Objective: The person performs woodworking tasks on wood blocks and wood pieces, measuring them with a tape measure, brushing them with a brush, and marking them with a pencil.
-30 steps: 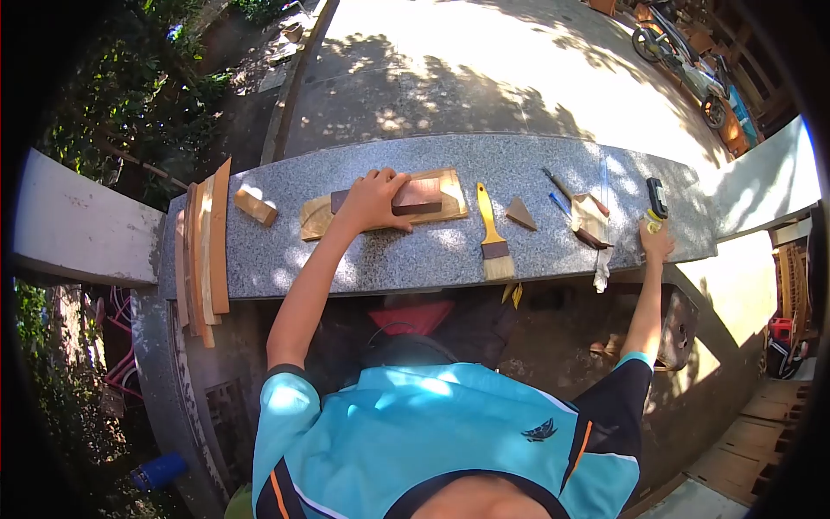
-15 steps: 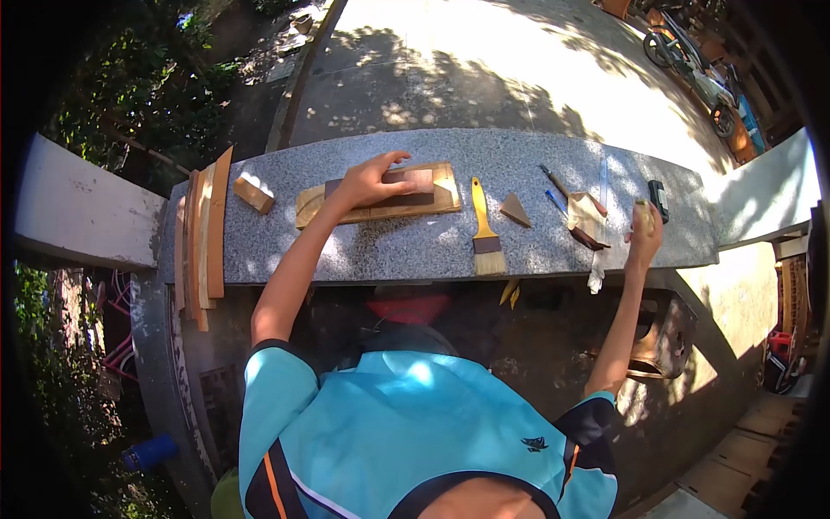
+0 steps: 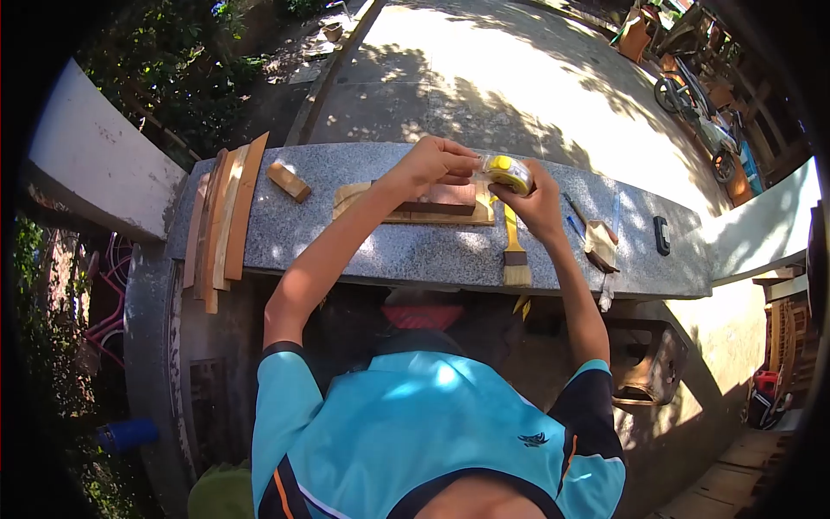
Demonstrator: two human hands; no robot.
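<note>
A tape measure, round with a yellow centre, is gripped in my right hand above the stone slab. My left hand has its fingers pinched at the near-left side of the tape measure, where its end appears to be. Below my left hand, a reddish-brown wood block rests on a pale wooden board. Beneath my right hand lies a flat paintbrush with a yellow handle, its top end partly covered. The triangular wood piece seen earlier is hidden by my right hand or forearm.
Several wood strips overhang the slab's left end, with a small wood block beside them. On the right lie a pencil-like tool, a brownish scrap or pouch and a black clamp-shaped object. White posts flank the slab.
My right hand has come left from the slab's right end, bringing the tape measure. My left hand has lifted off the reddish-brown block and moved right to meet it. The view has shifted slightly.
</note>
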